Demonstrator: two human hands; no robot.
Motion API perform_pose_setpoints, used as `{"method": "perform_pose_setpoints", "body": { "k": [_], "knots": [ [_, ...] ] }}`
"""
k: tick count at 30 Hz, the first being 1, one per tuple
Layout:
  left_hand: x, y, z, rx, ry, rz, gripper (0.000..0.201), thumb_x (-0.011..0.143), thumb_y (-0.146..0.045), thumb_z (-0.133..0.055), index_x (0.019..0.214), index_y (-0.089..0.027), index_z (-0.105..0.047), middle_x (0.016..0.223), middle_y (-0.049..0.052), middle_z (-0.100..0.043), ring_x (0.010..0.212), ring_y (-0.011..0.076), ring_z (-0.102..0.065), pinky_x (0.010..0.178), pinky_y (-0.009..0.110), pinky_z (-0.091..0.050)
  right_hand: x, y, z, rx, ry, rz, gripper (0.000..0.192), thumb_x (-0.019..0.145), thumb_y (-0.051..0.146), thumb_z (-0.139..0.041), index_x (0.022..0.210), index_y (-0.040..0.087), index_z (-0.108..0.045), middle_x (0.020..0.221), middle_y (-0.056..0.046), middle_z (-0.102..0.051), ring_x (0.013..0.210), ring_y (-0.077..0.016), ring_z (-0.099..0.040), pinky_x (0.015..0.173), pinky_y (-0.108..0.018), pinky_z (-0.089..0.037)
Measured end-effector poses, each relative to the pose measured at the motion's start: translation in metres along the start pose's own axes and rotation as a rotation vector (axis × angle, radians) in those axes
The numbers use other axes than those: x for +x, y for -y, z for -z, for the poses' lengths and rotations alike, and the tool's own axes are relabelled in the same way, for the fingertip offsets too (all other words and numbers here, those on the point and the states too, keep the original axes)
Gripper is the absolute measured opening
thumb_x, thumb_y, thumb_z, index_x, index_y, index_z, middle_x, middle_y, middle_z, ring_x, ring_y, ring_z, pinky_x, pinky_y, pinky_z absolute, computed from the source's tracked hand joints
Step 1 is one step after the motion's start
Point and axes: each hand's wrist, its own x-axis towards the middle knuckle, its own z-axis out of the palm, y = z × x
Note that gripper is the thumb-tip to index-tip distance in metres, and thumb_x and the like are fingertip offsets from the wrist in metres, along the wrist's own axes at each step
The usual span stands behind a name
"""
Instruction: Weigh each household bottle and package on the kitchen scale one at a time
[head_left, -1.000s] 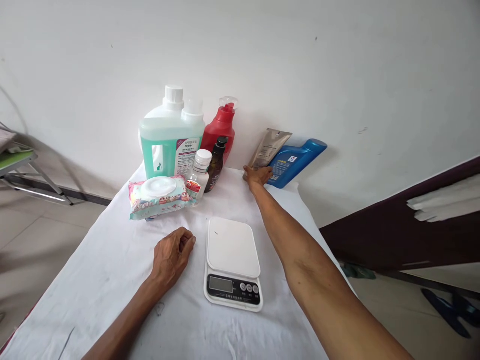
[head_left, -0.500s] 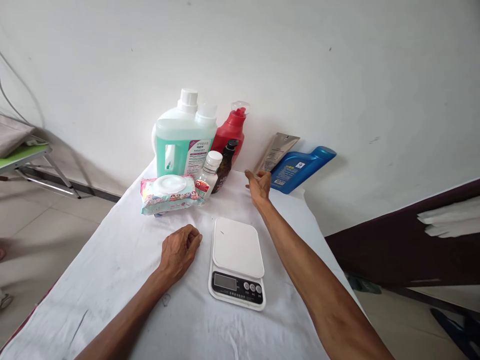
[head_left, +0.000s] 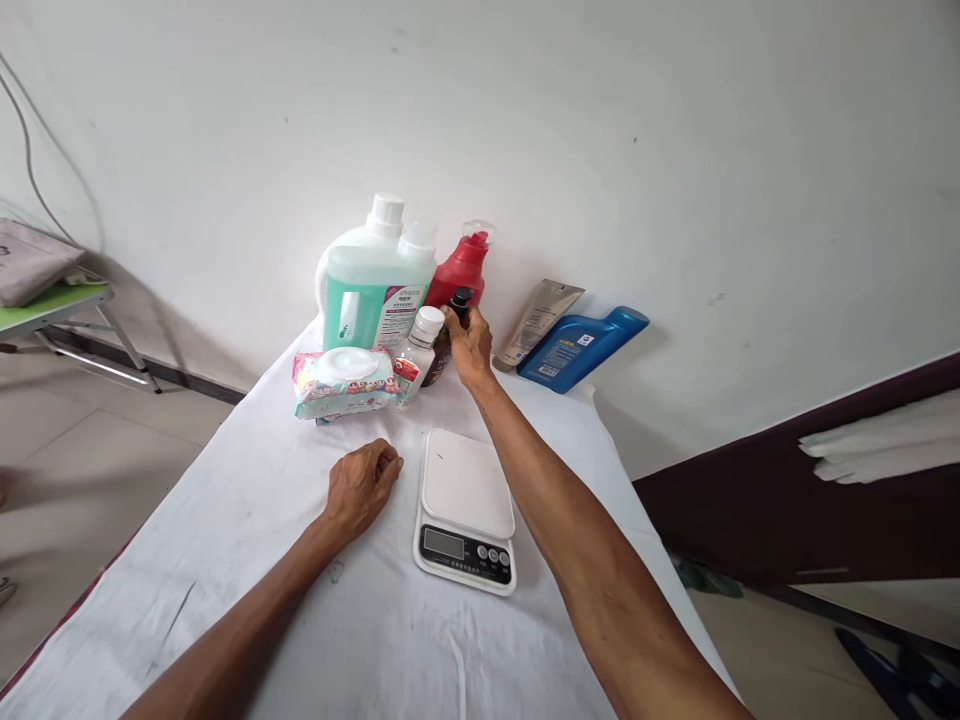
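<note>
My right hand (head_left: pixel 472 345) is wrapped round the upper part of a dark pump bottle (head_left: pixel 437 370), which stands among the other bottles and is partly hidden by the fingers. Just left of it is a small clear bottle with a white cap (head_left: pixel 415 355). A red bottle (head_left: pixel 461 270) rises behind. My left hand (head_left: pixel 364 480) rests on the cloth with its fingers curled closed and nothing visible in them. Between my forearms lies a white kitchen scale (head_left: pixel 466 485), its plate bare and its display blank.
A large jug of green liquid (head_left: pixel 356 300) and a pack of wipes (head_left: pixel 345 385) stand at the back left. A beige tube (head_left: pixel 540 320) and a blue bottle (head_left: pixel 577 350) lean on the wall (head_left: pixel 675 200). White cloth (head_left: pixel 390 640) covers the table.
My right hand has moved left, from beside the beige tube to the dark pump bottle, and closed round it. My left hand stays on the cloth. The view has shifted slightly.
</note>
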Motion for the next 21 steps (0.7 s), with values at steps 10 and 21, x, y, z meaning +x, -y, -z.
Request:
{"method": "perform_pose_setpoints", "body": {
  "k": [10, 21],
  "knots": [
    [-0.003, 0.001, 0.001, 0.016, -0.001, -0.014, 0.016, 0.096, -0.031, -0.053, 0.088, -0.024, -0.065, 0.083, 0.001, -0.073, 0.077, 0.0186, -0.065, 0.068, 0.029, -0.035, -0.022, 0.006, 0.044, -0.217, -0.133, 0.06, 0.039, 0.093, 0.058, -0.06, 0.092, 0.019, -0.064, 0.094, -0.015, -0.072, 0.095, -0.0312, -0.066, 0.092, -0.044, -0.048],
    [-0.005, -0.001, 0.005, 0.056, 0.007, -0.002, 0.015, 0.096, -0.031, -0.055, 0.092, -0.024, -0.067, 0.086, 0.002, -0.075, 0.083, 0.0212, -0.068, 0.069, 0.029, -0.036, -0.08, 0.064, 0.141, -0.187, -0.159, 0.252, 0.051, 0.089, 0.073, -0.061, 0.083, 0.022, -0.065, 0.078, -0.005, -0.068, 0.076, -0.0234, -0.063, 0.079, -0.043, -0.054]
  ]
}}
